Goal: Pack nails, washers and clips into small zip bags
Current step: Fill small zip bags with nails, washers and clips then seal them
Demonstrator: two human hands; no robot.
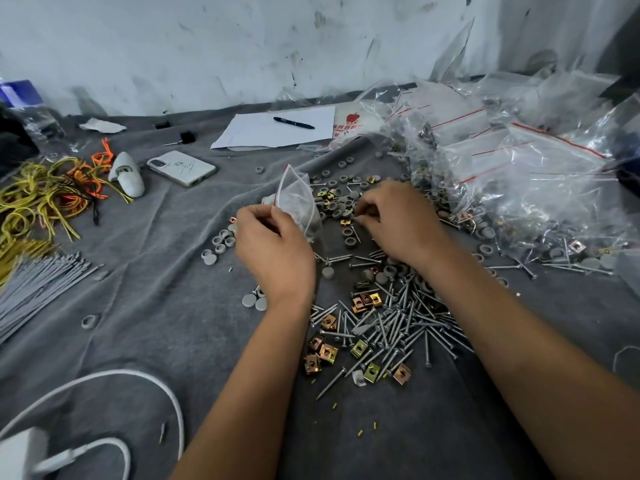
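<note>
My left hand [273,247] pinches a small clear zip bag [296,199] with a red seal strip, held upright with its mouth open above the grey cloth. My right hand [398,223] reaches into a scatter of grey washers [341,202], its fingers curled over small parts; what they hold is hidden. A pile of silver nails [398,323] lies near my right forearm. Brass and yellow clips [325,353] sit beside and among the nails.
A heap of filled zip bags [519,168] is at the right. A phone [181,168], paper with a pen [294,123], yellow and orange ties [45,195], grey cable ties [38,285] and a white cable [114,375] lie on the grey cloth [156,306].
</note>
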